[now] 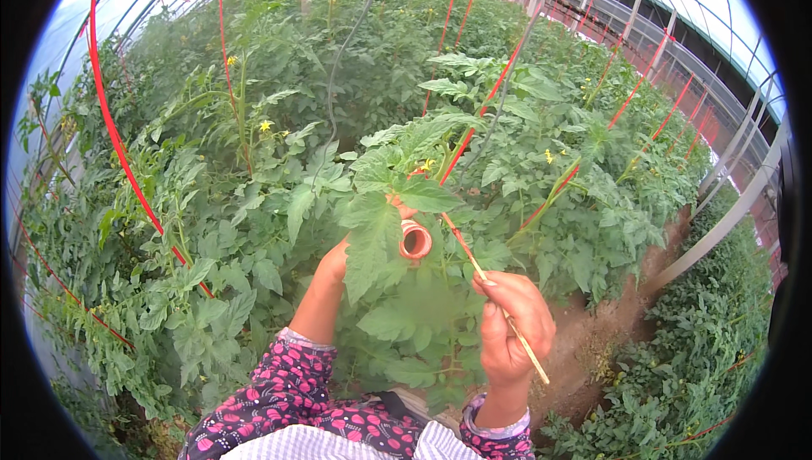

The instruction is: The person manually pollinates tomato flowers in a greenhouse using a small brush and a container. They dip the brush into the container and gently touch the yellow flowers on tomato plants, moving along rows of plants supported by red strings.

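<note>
My right hand [517, 327] pinches a thin wooden stick [477, 268] between thumb and fingers; its upper end is reddish and points up-left towards a tomato plant. Most of my left hand [336, 260] is hidden behind a large tomato leaf [374, 238], with some fingers showing near the leaf's upper right. Just below those fingers is a small red-stained bottle [415, 241], its round mouth facing me; the leaves hide how it is held. Yellow tomato flowers [427, 164] show above the bottle, beside a stem and a red string [466, 143].
Dense tomato plants [241, 257] surround both hands. Red support strings [120, 143] and a grey wire [333, 73] hang among them. A pale curved greenhouse pole [717, 225] rises at the right, beside a bare soil path [574, 358].
</note>
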Demonstrator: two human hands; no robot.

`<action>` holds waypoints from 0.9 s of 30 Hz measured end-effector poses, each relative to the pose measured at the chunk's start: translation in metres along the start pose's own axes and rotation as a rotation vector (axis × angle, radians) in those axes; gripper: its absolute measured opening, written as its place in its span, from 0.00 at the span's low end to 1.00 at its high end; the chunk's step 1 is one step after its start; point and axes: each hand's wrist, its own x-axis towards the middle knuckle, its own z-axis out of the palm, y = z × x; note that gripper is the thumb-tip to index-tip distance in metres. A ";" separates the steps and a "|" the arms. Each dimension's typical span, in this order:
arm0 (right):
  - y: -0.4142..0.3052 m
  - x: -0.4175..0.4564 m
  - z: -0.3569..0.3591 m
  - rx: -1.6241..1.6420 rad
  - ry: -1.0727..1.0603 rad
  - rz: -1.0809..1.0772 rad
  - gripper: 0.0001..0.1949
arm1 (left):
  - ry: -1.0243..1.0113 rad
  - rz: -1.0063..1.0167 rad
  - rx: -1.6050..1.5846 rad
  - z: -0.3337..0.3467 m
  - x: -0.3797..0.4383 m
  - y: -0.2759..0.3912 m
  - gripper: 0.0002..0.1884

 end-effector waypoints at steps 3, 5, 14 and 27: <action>0.003 0.001 0.003 0.012 -0.001 -0.007 0.10 | -0.009 0.031 0.053 -0.003 -0.005 -0.004 0.34; 0.000 0.001 0.002 0.036 0.028 -0.020 0.08 | 0.053 0.124 0.079 -0.004 -0.004 -0.017 0.34; 0.013 -0.035 -0.050 0.323 0.427 -0.009 0.11 | 0.262 0.215 -0.139 -0.011 0.005 0.027 0.20; 0.122 -0.101 0.001 0.641 0.306 0.670 0.09 | 0.273 -0.280 -0.605 0.012 -0.054 0.031 0.29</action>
